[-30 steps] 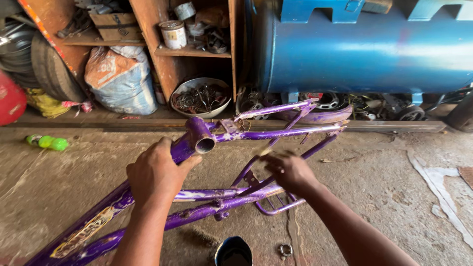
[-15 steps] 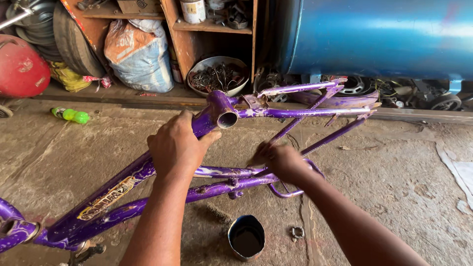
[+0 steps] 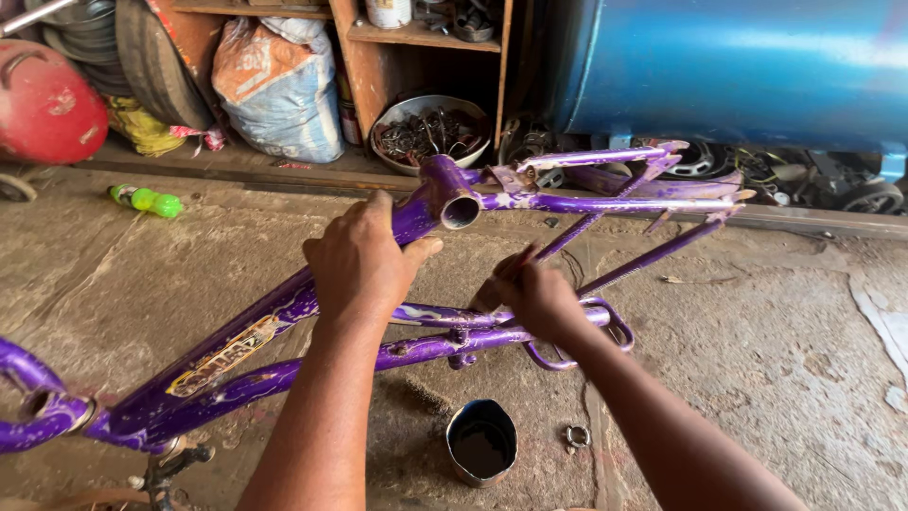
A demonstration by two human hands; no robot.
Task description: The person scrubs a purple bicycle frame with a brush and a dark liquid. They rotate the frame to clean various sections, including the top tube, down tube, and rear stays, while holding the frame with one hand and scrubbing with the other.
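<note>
The purple bike frame [image 3: 284,326] lies tipped up on the dusty floor [image 3: 757,322]. Its long tubes run from the low left corner up to the top right, w/ the open seat tube end [image 3: 460,210] sticking up in the middle.

The left hand [image 3: 364,265] is wrapped round the fat top tube, just below that open end, fingers curled shut on the frame. It is the hand nearer the open end.

The right hand [image 3: 534,298] sits lower and to the right, near the spot where the thin tubes meet. Its fingers are pinched on a small thin thing, maybe a brush or stick; too small to tell. The tip points up-left, toward the frame tubes between the 2 hands.

A small dark tin [image 3: 481,442] w/ black stuff inside stands on the floor right under the hands. A little metal nut or ring [image 3: 576,436] lies just beside it.

At the back: a big blue tank [image 3: 738,66], a wood shelf [image 3: 421,38], a bowl of metal bits [image 3: 430,132], a stuffed sack [image 3: 279,85], a red round thing [image 3: 47,104] & a green bottle [image 3: 147,200] on the floor.
</note>
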